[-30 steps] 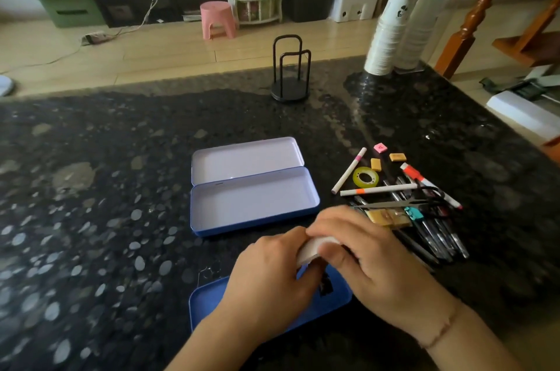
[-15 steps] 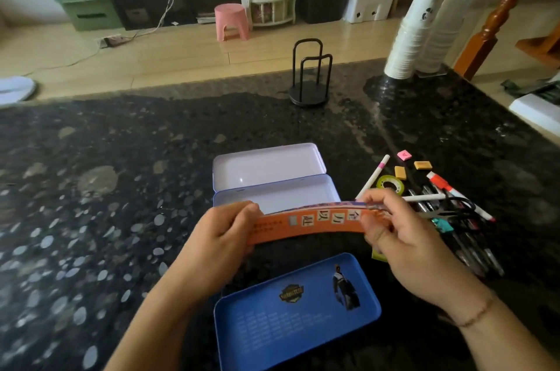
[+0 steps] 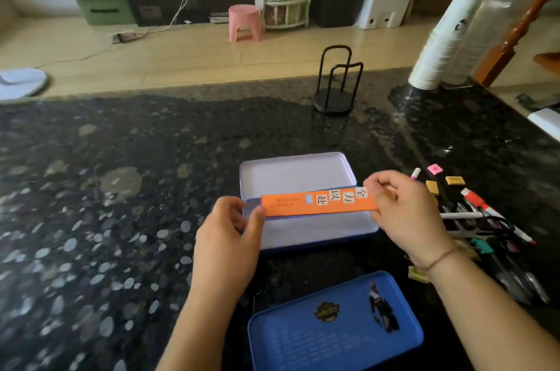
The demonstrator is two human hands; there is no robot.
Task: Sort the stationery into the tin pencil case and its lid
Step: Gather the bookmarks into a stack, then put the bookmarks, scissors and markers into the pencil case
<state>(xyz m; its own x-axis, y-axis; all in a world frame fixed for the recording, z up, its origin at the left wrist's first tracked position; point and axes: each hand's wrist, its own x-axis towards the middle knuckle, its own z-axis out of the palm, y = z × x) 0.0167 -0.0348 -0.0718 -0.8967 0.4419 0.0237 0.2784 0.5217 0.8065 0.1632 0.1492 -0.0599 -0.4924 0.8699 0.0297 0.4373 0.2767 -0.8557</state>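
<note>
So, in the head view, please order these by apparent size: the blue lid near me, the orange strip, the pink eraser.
1. Blue lid, though nearness to the camera inflates it.
2. Orange strip.
3. Pink eraser, clearly smallest.

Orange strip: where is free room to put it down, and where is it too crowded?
Both open tin halves under the orange strip are bare. The countertop left of the tin is free. Right of it, the pens and erasers crowd.

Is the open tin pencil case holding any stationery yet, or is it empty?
Empty, as far as shows: both pale trays of the open tin pencil case look bare. The orange paper strip, held by both hands, hides a band of them.
</note>
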